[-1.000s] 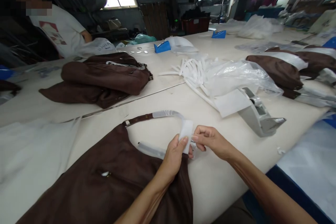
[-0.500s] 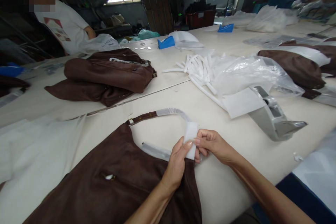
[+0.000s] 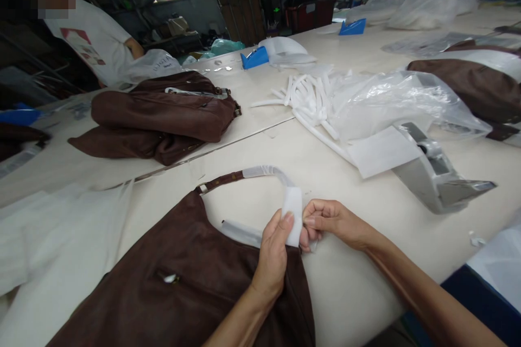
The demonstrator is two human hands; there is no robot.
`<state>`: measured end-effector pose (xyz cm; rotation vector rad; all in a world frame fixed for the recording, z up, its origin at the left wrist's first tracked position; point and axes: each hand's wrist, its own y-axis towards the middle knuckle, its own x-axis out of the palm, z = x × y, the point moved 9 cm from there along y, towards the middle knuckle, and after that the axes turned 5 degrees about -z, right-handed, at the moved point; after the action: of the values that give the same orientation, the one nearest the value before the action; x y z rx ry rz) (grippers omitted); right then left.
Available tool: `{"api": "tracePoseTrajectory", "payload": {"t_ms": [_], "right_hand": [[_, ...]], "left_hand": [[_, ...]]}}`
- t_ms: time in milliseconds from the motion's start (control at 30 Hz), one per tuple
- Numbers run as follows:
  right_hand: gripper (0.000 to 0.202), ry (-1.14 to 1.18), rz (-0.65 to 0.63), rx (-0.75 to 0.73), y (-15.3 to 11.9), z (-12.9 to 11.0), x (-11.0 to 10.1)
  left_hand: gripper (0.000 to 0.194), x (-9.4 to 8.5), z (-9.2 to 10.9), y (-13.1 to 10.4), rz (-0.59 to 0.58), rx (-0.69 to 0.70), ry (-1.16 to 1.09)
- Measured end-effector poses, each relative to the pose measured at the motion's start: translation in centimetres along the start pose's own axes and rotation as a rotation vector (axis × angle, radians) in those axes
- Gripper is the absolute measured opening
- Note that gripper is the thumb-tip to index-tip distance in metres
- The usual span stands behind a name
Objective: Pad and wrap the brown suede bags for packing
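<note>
A brown leather shoulder bag [image 3: 163,293] lies at the table's front, its zip pull [image 3: 171,278] showing. Its strap [image 3: 228,180] arches up, partly covered in translucent wrapping [image 3: 260,172]. Around the strap's right end sits a folded white foam sheet [image 3: 292,203]. My left hand [image 3: 277,252] grips this foam, thumb in front and fingers behind. Beside the sheet's right edge, my right hand [image 3: 331,222] is closed in a pinch; what it pinches is too small to make out. A bit of clear film [image 3: 313,246] pokes out below the fingers. Another wrapped strap piece [image 3: 242,233] lies inside the loop.
A grey tape dispenser [image 3: 439,173] stands at right, a white sheet [image 3: 380,152] against it. Behind are white foam tubes [image 3: 311,97] and a clear plastic bag [image 3: 407,103]. More brown bags [image 3: 163,111] lie at left. A person in a white shirt [image 3: 93,38] stands beyond.
My right hand has drawn slightly right, off the front of the foam to its edge. My left hand keeps its grip. The view has shifted a little.
</note>
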<state>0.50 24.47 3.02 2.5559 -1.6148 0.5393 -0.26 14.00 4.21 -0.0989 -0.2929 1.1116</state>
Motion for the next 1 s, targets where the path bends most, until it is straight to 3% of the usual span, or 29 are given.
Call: {"api": "tracePoseTrajectory", "payload": {"t_ms": [333, 567, 833, 1000], "right_hand": [[0.029, 0.061, 0.04, -0.067, 0.3, 0.1, 1.0], [0.029, 0.025, 0.092, -0.071, 0.1, 0.9, 0.7], [0.026, 0.004, 0.321, 0.055, 0.2, 4.0, -1.3], [0.024, 0.038, 0.573, -0.005, -0.4, 2.6, -4.3]], "left_hand": [[0.034, -0.3, -0.6, 0.4, -0.007, -0.017, -0.001], [0.038, 1.2, -0.9, 0.4, -0.145, -0.027, -0.092], [0.048, 3.2, -1.1, 0.6, -0.297, 0.029, -0.131], [0.063, 3.5, -1.4, 1.2, -0.253, 0.034, -0.196]]}}
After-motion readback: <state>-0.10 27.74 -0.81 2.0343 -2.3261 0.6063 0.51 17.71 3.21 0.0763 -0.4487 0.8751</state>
